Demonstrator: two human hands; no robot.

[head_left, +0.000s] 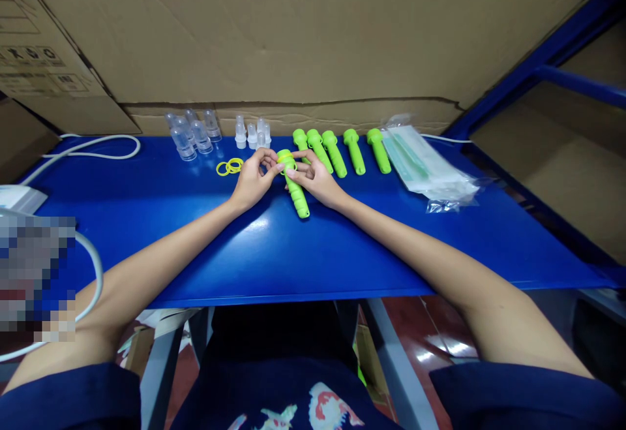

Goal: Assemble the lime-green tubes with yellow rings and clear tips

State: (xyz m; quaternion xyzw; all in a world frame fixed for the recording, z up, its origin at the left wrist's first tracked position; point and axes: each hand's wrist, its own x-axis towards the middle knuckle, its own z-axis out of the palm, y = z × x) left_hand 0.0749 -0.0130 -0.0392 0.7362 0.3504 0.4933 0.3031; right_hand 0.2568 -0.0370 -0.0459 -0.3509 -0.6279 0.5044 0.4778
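Note:
Between both hands is a lime-green flashlight-shaped plastic body point(297, 199), its ridged handle slanting toward me. A yellow ring point(284, 155) sits around its wider far end. My left hand point(257, 177) pinches that end from the left, thumb and fingers closed on it. From the right, my right hand point(315, 179) grips the same end, thumb on its near side. Loose yellow rings point(229, 167) lie left of my left hand. Several similar green bodies point(334, 154) rest in a row beyond my right hand.
Clear plastic bottle-like covers point(184, 139) and smaller clear pieces with white bases point(240, 133) stand at the back left. A plastic-wrapped pack point(430, 159) lies at the right. White cables point(92, 146) cross the left side of the blue table point(342, 254). Cardboard point(293, 32) walls the back.

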